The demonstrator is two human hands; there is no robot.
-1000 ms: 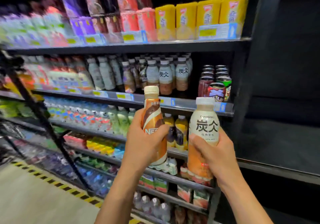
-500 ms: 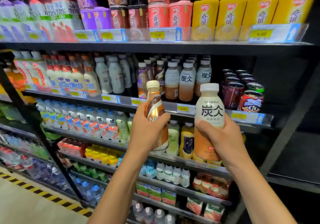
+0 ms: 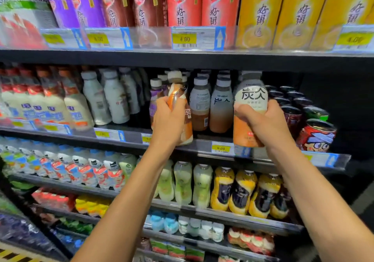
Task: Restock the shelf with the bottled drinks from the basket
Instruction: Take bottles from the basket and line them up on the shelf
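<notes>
My left hand [image 3: 169, 120] grips a brown and cream coffee bottle [image 3: 179, 91] with a cream cap, held upright at the front edge of the second shelf [image 3: 204, 147]. My right hand [image 3: 263, 122] grips a white and orange tea bottle [image 3: 251, 98] with black characters, also upright, just right of two matching tea bottles [image 3: 220, 108] standing on that shelf. Both held bottles sit level with the shelved rows. The basket is out of view.
Red drink cans [image 3: 315, 134] stand right of my right hand. White milk bottles [image 3: 115, 98] fill the shelf to the left. Yellow, red and purple cups [image 3: 259, 13] line the shelf above. Green and yellow bottles [image 3: 222, 189] sit on the shelf below.
Both hands have risen and moved forward with their bottles, from in front of the lower shelves to the edge of the second shelf. The view has closed in on the shelves.
</notes>
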